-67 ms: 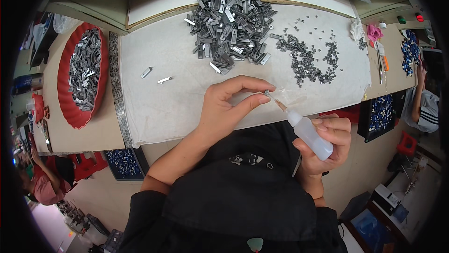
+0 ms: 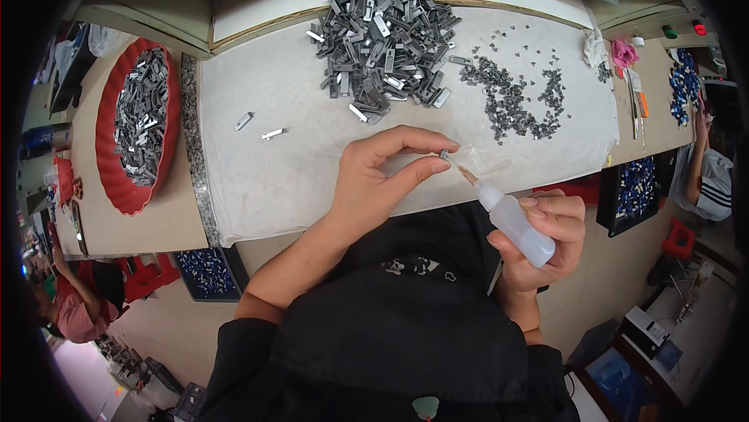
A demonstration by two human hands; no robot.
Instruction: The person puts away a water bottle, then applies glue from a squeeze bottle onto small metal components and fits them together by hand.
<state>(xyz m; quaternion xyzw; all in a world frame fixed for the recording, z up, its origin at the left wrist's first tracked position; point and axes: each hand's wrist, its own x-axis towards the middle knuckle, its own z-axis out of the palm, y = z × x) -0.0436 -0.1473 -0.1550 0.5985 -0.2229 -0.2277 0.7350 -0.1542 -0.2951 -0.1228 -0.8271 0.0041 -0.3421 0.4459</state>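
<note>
My left hand (image 2: pixel 382 176) pinches a small grey metal part (image 2: pixel 445 154) between thumb and forefinger, above the near part of the white-covered table. In my right hand (image 2: pixel 550 231) is a translucent white squeeze bottle (image 2: pixel 515 223), tilted up to the left. Its thin brownish nozzle (image 2: pixel 468 175) points at the metal part, with the tip at or very close to it; whether they touch I cannot tell. Beyond my hands lies a big heap of grey metal clips (image 2: pixel 386 40). Right of that, tiny dark metal pieces (image 2: pixel 507 98) are scattered over the sheet.
Two loose clips (image 2: pixel 275 134) lie on the white sheet (image 2: pixel 257 180) at left. A red scalloped basin (image 2: pixel 173 125) full of metal parts stands farther left. Tools (image 2: pixel 634 102) and a pink cloth (image 2: pixel 623 54) lie at right. Other people sit at both sides, one in a pink sleeve (image 2: pixel 78 317).
</note>
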